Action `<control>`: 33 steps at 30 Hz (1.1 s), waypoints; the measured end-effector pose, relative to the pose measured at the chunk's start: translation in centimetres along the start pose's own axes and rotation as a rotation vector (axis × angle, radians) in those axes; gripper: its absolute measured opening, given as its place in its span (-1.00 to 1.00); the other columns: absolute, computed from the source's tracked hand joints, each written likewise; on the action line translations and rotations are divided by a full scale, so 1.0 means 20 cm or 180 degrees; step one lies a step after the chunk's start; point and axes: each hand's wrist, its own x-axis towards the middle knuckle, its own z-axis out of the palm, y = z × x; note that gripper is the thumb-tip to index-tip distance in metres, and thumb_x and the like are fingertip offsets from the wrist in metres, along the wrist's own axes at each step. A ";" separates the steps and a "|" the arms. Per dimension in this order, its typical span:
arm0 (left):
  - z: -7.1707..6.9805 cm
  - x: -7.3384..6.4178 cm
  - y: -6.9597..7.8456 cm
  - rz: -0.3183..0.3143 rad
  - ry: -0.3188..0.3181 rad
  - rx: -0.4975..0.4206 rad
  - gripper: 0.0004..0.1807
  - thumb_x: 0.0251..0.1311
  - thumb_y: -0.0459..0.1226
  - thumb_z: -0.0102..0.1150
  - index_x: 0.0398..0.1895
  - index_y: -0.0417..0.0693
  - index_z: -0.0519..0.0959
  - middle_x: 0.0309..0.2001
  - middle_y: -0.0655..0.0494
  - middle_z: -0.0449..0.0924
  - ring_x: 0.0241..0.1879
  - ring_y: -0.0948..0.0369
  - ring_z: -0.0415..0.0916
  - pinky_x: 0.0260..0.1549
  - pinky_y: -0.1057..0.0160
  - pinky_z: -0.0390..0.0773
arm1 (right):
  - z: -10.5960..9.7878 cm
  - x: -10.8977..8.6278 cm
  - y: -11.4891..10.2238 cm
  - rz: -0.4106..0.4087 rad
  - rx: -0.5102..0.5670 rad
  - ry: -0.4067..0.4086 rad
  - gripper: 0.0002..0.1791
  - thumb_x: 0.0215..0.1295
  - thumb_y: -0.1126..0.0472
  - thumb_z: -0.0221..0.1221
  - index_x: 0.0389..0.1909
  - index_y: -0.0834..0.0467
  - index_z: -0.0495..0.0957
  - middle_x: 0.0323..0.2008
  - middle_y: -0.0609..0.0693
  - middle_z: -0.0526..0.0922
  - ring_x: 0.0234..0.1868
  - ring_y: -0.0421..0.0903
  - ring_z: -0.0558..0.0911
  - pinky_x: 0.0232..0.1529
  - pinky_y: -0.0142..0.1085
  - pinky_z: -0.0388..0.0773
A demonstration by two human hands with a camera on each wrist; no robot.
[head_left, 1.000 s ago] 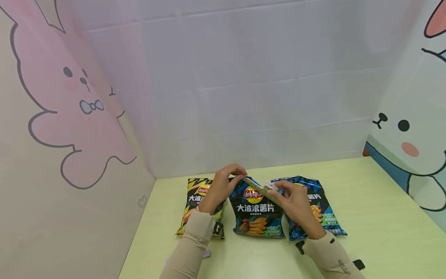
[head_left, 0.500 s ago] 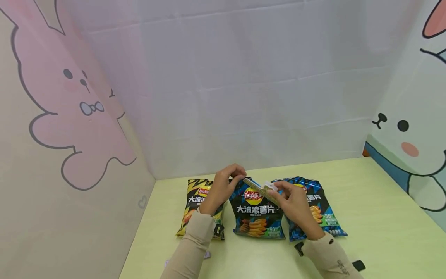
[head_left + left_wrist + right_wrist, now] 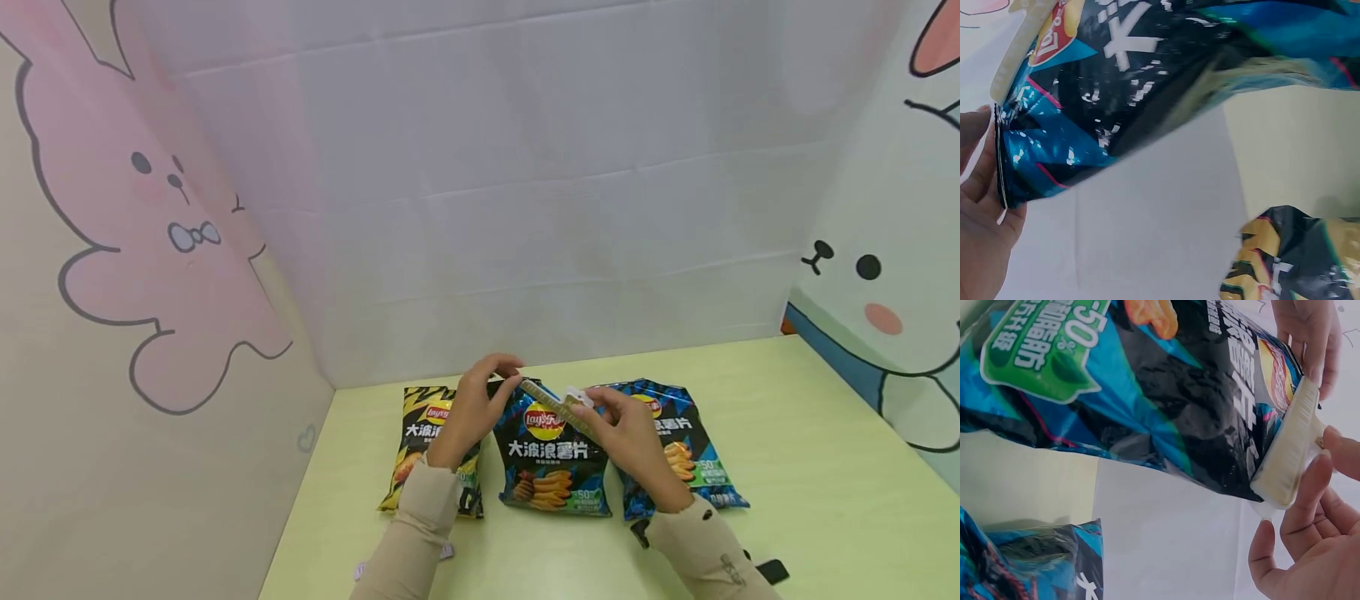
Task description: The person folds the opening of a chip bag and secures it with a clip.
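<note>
A dark blue and black chip bag (image 3: 551, 467) stands in the middle, its top edge tilted. My left hand (image 3: 471, 412) pinches that bag's upper left corner; the left wrist view shows thumb and fingers (image 3: 985, 181) on the crimped edge. Across the top lies a long cream bag clip (image 3: 1288, 447) with a ribbed bar and a whitish part behind it. My right hand (image 3: 633, 429) pinches the clip toward its right end, at that whitish part. Part of the bag's top edge is hidden behind the clip.
A yellow and black chip bag (image 3: 412, 450) lies at the left, partly behind the left arm. Another blue chip bag (image 3: 693, 442) lies at the right. Small pale purple pieces (image 3: 447, 551) sit near the left sleeve. A white cloth wall (image 3: 480, 250) rises behind the table.
Hands, clip and middle bag shift very slightly left in the head view. Both hands keep the same hold.
</note>
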 end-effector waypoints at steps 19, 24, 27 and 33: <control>0.18 -0.31 -0.12 -0.1540 -0.0191 -0.0723 -0.06 0.37 0.12 0.16 0.62 0.14 -0.13 0.48 -0.18 0.28 0.33 -0.10 0.44 0.33 -0.17 0.42 | 0.03 0.08 0.09 0.0125 0.0187 -0.0007 -0.58 0.39 -0.01 0.25 0.13 0.16 0.65 -0.30 0.13 0.66 -0.66 -0.23 0.32 -0.67 -0.35 0.29; 0.23 -0.35 -0.10 -0.1748 -0.0237 -0.0808 0.00 0.32 0.15 0.19 0.63 0.16 -0.16 0.48 -0.27 0.27 0.31 -0.20 0.45 0.27 -0.25 0.45 | 0.03 0.11 0.09 0.0242 0.0227 -0.0050 -0.55 0.39 -0.04 0.24 0.14 0.16 0.63 -0.23 0.16 0.67 -0.65 -0.23 0.33 -0.65 -0.35 0.32; 0.25 -0.38 -0.10 -0.1818 -0.0344 -0.0803 0.05 0.29 0.17 0.21 0.63 0.07 -0.17 0.48 -0.32 0.25 0.37 -0.25 0.39 0.29 -0.25 0.44 | 0.03 0.12 0.10 0.0304 0.0205 -0.0093 -0.52 0.38 -0.08 0.25 0.15 0.15 0.63 -0.23 0.16 0.67 -0.64 -0.22 0.34 -0.63 -0.35 0.33; 0.31 -0.42 -0.10 -0.1889 -0.0313 -0.0818 0.04 0.30 0.15 0.21 0.62 0.00 -0.14 0.46 -0.32 0.26 0.36 -0.23 0.39 0.28 -0.24 0.46 | 0.03 0.15 0.11 0.0429 0.0282 -0.0122 -0.48 0.38 -0.15 0.22 0.19 0.09 0.61 -0.21 0.18 0.66 -0.57 -0.18 0.37 -0.60 -0.35 0.35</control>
